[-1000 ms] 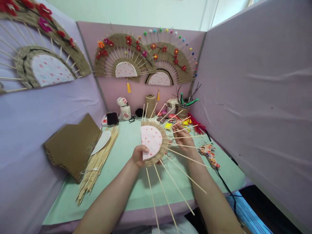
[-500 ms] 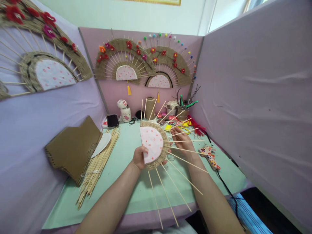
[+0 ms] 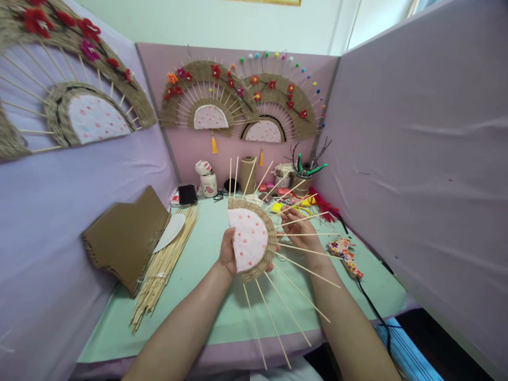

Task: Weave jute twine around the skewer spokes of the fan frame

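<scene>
My left hand (image 3: 228, 253) grips the straight left edge of a half-round fan (image 3: 251, 239), its thumb at that edge and other fingertips showing under the right rim. The fan is held upright above the table. It has a white cloth centre with pink-red dots, a woven twine band (image 3: 271, 236) around the curve, and thin sticks (image 3: 307, 234) fanning outward. Beyond the right-hand sticks, my right hand (image 3: 299, 228) is raised with its fingers bent and drawn together near the band. Sticks cross in front of it, and what the fingers hold cannot be made out.
Bundled sticks (image 3: 166, 270), a white half-round piece (image 3: 170, 233) and brown cardboard (image 3: 125, 238) lie left. A twine cone (image 3: 248, 174) and a jar with green-handled pliers (image 3: 302, 182) stand behind. A patterned glue gun (image 3: 344, 256) with black cord lies right. Finished fans (image 3: 206, 69) hang on the partition.
The background has shifted slightly right in view. My left thumb has drawn back from the cloth toward the fan's straight edge. My right hand stays behind the sticks, almost unchanged.
</scene>
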Motion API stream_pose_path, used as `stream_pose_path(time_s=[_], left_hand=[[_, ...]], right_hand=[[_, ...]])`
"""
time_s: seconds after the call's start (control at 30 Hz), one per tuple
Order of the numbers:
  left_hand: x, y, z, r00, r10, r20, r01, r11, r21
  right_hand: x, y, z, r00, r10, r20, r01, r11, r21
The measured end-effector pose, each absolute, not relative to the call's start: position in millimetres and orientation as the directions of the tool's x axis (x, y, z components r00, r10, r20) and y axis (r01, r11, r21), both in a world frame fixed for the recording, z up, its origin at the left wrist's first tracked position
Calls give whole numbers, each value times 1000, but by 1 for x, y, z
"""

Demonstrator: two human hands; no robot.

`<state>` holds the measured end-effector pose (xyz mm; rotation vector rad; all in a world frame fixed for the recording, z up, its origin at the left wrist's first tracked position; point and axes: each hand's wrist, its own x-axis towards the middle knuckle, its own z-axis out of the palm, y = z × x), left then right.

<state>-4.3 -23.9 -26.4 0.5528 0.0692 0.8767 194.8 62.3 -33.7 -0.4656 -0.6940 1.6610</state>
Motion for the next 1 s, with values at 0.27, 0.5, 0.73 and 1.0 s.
stream_pose_path(time_s=[0.27, 0.5, 0.73, 1.0], left_hand=[[-7, -20, -21, 614, 770, 173, -732, 474, 490], [-7, -20, -18, 593, 787, 170, -748, 460, 479], [-7, -18, -17, 612, 780, 129, -730, 495, 471], [-6, -19, -17, 663, 742, 101, -681, 541, 493]], right_hand=[[216, 65, -26, -172, 978, 121, -886, -100, -453], [228, 62, -20, -69, 965, 252, -922, 35, -385], [238, 64, -21, 93, 956, 278, -887, 206, -414], [236, 75, -28, 73, 988, 133, -811, 136, -570]])
